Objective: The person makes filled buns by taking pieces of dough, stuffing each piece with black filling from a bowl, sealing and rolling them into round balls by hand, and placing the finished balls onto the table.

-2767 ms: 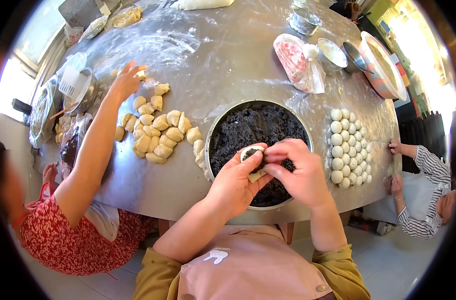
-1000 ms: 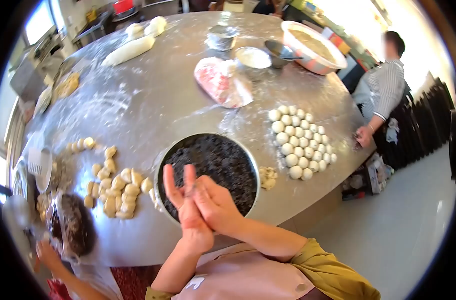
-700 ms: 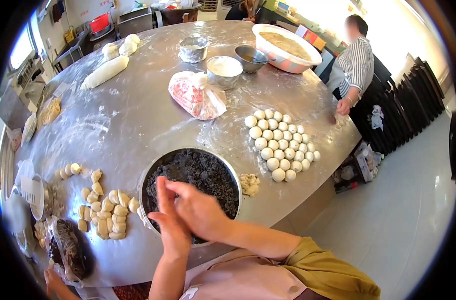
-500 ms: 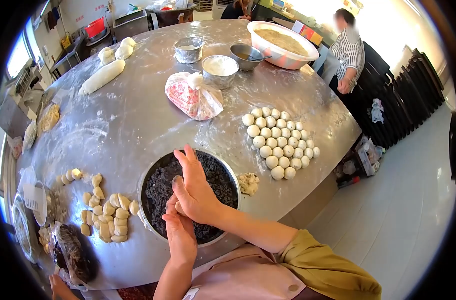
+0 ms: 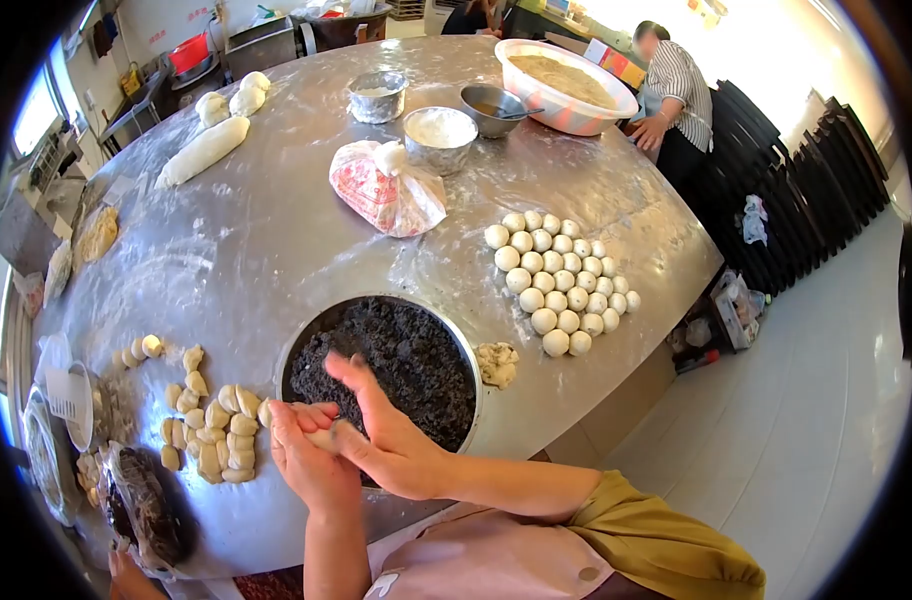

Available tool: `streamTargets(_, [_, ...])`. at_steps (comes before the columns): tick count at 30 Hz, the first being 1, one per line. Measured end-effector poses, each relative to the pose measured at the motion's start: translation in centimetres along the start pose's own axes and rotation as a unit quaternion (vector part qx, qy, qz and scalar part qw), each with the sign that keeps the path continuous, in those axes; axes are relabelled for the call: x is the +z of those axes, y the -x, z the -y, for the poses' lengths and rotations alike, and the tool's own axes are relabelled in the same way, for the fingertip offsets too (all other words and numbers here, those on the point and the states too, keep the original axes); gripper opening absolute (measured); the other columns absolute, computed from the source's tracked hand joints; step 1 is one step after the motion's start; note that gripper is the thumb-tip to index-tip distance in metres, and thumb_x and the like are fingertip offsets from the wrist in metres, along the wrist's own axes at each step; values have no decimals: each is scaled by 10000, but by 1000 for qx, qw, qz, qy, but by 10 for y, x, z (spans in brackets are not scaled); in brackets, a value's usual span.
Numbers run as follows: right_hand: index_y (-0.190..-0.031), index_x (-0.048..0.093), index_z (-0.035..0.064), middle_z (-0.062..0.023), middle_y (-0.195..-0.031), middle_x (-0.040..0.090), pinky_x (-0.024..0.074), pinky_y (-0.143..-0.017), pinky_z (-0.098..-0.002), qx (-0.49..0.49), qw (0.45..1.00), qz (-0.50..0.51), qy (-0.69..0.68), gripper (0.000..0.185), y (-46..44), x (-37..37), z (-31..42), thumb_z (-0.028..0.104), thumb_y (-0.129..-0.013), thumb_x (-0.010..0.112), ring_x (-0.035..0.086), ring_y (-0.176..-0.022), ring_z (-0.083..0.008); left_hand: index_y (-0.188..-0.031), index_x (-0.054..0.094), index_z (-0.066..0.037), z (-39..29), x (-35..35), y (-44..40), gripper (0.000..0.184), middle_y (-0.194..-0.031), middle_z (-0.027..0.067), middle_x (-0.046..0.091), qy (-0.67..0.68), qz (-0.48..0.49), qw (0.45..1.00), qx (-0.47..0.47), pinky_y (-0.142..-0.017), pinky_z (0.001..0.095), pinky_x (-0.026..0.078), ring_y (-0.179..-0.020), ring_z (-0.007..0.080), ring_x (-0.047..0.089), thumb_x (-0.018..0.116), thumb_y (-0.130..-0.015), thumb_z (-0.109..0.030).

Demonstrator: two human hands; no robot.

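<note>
My left hand (image 5: 314, 465) is curled around a pale piece of dough (image 5: 322, 439), above the near left rim of a round metal basin (image 5: 476, 365). My right hand (image 5: 401, 450) leans against it from the right, its thumb on the dough and its fingers stretched out over the basin. Dark, crumbly filling (image 5: 401, 350) lies in the basin. Left of my hands, several cut dough pieces (image 5: 213, 437) are grouped on the steel table (image 5: 266, 270). A rough dough lump (image 5: 497, 365) rests by the basin's right side.
Rows of round dough balls (image 5: 566, 280) sit to the right. Farther back are a tied plastic bag (image 5: 386, 190), metal bowls (image 5: 441, 140) and a large tub (image 5: 566, 90). A dough log (image 5: 204, 152) lies at the far left. A person (image 5: 681, 90) leans at the table's far right edge.
Both hands have moved left and down from over the basin's middle, and my right hand has tipped lower. The person at the far right has bent toward the table.
</note>
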State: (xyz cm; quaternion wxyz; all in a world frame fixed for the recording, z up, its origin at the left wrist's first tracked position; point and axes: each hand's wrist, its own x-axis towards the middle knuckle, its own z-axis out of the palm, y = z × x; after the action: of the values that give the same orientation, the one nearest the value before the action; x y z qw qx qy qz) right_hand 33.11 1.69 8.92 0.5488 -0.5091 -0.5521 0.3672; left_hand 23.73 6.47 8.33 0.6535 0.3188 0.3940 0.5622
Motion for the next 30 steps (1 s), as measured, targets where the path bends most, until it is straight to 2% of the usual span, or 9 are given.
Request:
streamTargets(2, [-1335, 316, -6, -154, -1269, 455, 334, -1024, -333, -27, 998, -13, -55, 448, 1, 10, 0, 200, -969, 472, 434, -1201, -204, -661, 427, -68, -3, 2, 3, 477, -632, 31, 457, -97, 13, 993, 66, -818, 340, 430, -717, 165, 514, 346, -1010, -383])
streamTargets(5, [-1181, 463, -9, -168, -1069, 570, 449, -860, -333, 124, 990, -39, -58, 348, 3, 8, 11, 249, -954, 515, 571, -983, -226, -1177, 527, -2, 0, 5, 7, 626, -1218, 181, 537, 48, 78, 995, 47, -1077, 393, 275, -1175, 262, 476, 287, -965, -541])
streamTargets(7, [-1091, 501, -2, -141, -910, 615, 489, -733, -318, 105, 989, -84, -57, 304, 3, 5, 0, 277, -970, 481, 608, -822, -198, -1384, 338, -6, -3, -3, 4, 699, -1438, 196, 340, 127, 135, 981, 47, -1096, 399, 246, -1320, 280, 346, 321, -954, -556])
streamTargets(9, [-1098, 497, 2, -124, -923, 608, 481, -759, -308, 114, 992, -28, -53, 323, 6, -2, 1, 294, -995, 404, 601, -840, -173, -1399, 320, -39, -10, 6, 7, 727, -1452, 163, 334, -41, 112, 992, 50, -1082, 390, 268, -1328, 275, 342, 397, -920, -580])
streamTargets(13, [-1182, 468, -14, -131, -1086, 567, 469, -807, -316, 103, 986, 32, -131, 438, 10, 1, 6, 368, -994, 360, 580, -977, -195, -1042, 598, 2, 11, -22, 7, 270, -1088, 132, 623, 65, 255, 964, 39, -977, 386, 403, -1198, 269, 503, 465, -983, -225])
streamTargets(19, [-1072, 486, 7, -55, -916, 596, 469, -631, -232, 151, 985, -4, -87, 364, 9, -3, 8, 352, -995, 399, 558, -711, -87, -1392, 318, -95, -6, -6, 9, 846, -1419, 104, 395, 165, 206, 964, -27, -1020, 404, 369, -1269, 268, 425, 423, -816, -705])
streamTargets(24, [-1126, 492, 13, -79, -982, 574, 464, -626, -232, 158, 969, 52, -181, 337, 14, -2, 9, 313, -995, 414, 545, -698, -82, -909, 667, 21, 4, -20, 8, 435, -937, 118, 657, 47, 260, 963, 52, -1020, 457, 353, -1190, 348, 496, 528, -938, -390])
streamTargets(27, [-1151, 480, 6, -85, -1014, 561, 457, -657, -231, -77, 995, 20, 54, 351, 8, 5, 0, 311, -995, 406, 534, -733, -81, -908, 667, 9, 7, -23, 5, 451, -915, 108, 645, 72, 233, 969, 43, -1010, 451, 367, -1166, 355, 513, 472, -959, -395])
streamTargets(30, [-1142, 471, -7, -65, -973, 577, 463, -710, -240, 67, 996, 16, -65, 373, 11, 0, 3, 328, -991, 410, 563, -823, -107, -973, 661, -23, -17, -6, 11, 579, -1007, 141, 649, 225, 189, 950, -108, -1040, 473, 330, -1183, 310, 500, 459, -900, -561])
